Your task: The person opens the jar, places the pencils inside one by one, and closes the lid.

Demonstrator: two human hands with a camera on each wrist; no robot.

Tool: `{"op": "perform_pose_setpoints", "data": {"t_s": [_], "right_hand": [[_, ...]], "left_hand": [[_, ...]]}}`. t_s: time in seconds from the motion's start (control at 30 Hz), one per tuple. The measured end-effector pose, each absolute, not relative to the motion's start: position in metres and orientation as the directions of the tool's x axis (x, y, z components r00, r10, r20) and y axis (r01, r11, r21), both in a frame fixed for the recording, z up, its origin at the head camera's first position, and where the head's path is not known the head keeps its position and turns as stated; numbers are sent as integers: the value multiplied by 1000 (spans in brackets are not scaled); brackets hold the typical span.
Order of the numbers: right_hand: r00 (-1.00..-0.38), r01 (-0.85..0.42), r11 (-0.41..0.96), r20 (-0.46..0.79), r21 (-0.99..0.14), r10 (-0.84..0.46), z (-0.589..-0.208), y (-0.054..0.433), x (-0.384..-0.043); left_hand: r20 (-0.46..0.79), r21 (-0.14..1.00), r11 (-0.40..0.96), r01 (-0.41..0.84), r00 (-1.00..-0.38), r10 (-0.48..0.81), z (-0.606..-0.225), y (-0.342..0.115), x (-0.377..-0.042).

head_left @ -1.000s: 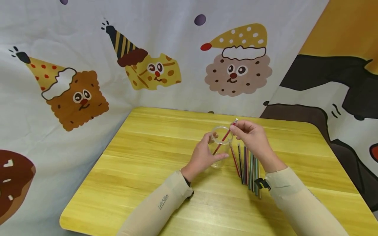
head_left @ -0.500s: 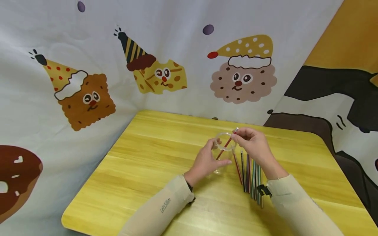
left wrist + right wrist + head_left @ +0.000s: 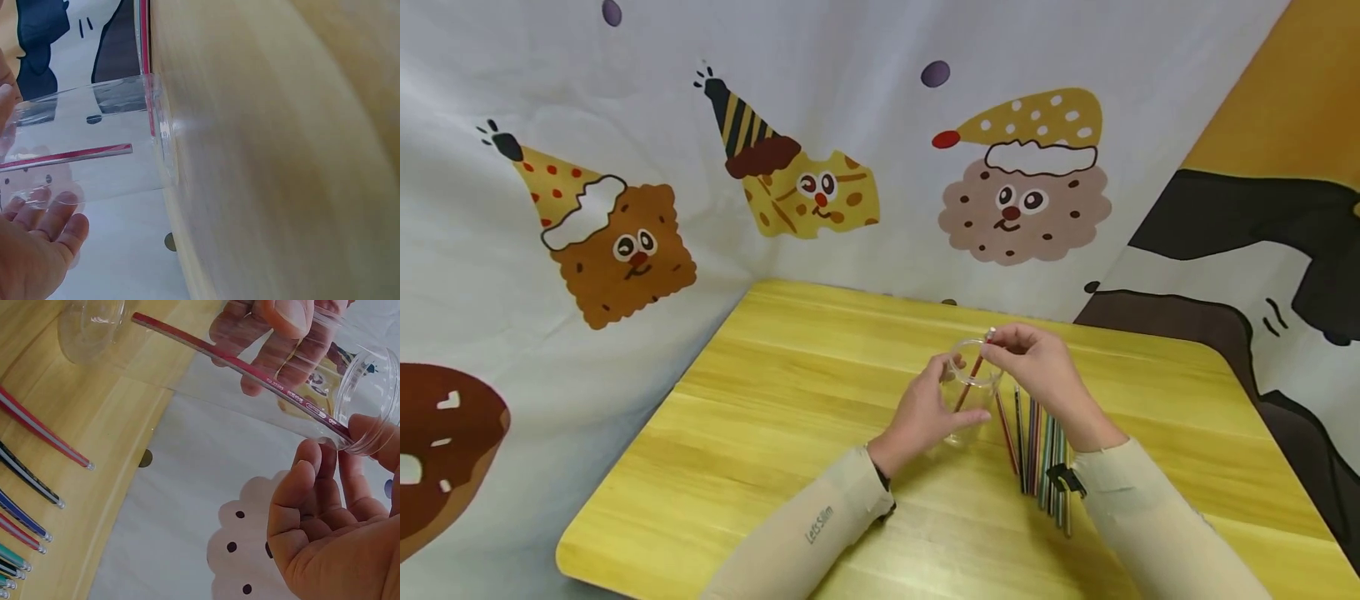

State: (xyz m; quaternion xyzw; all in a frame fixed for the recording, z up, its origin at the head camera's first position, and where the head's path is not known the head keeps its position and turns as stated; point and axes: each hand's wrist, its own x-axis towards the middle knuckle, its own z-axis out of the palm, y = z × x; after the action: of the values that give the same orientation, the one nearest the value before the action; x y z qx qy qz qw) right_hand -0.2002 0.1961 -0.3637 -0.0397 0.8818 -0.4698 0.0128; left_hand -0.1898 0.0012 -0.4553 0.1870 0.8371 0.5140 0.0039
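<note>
A clear plastic jar [image 3: 976,400] stands upright on the table, its mouth uncovered. My left hand [image 3: 925,410] grips it from the left, thumb in front and fingers behind the wall. Inside the jar slants a red pencil [image 3: 250,370], its upper end at the rim. My right hand [image 3: 1036,367] pinches that end between thumb and fingers. In the left wrist view the pencil's lower end [image 3: 122,149] hangs above the jar's base [image 3: 167,134]. Just right of the jar, several pencils [image 3: 1036,442] lie side by side, partly hidden by my right hand and wrist.
The yellow wood-grain table [image 3: 760,400] ends at a rounded left corner. Behind it hangs a white cloth [image 3: 880,83] printed with cartoon biscuits and cheese. A black strap [image 3: 1066,480] sits on the right wrist, close over the pencils.
The right hand has shifted slightly left over the jar's mouth, and the red pencil stands steeper. The left hand keeps its grip on the jar. The head view has tilted a little.
</note>
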Motion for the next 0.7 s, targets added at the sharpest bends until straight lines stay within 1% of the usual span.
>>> {"op": "perform_pose_setpoints", "data": {"t_s": [0.37, 0.5, 0.7], "right_hand": [[-994, -58, 539, -4, -841, -113, -361, 194, -201], [-994, -55, 539, -6, -841, -112, -360, 195, -201], [-993, -41, 547, -24, -836, -112, -361, 196, -199]], "left_hand": [[187, 878, 370, 304, -929, 319, -452, 0, -190], [193, 868, 387, 313, -928, 317, -450, 0, -190], [153, 862, 416, 288, -932, 329, -448, -1, -188]]}}
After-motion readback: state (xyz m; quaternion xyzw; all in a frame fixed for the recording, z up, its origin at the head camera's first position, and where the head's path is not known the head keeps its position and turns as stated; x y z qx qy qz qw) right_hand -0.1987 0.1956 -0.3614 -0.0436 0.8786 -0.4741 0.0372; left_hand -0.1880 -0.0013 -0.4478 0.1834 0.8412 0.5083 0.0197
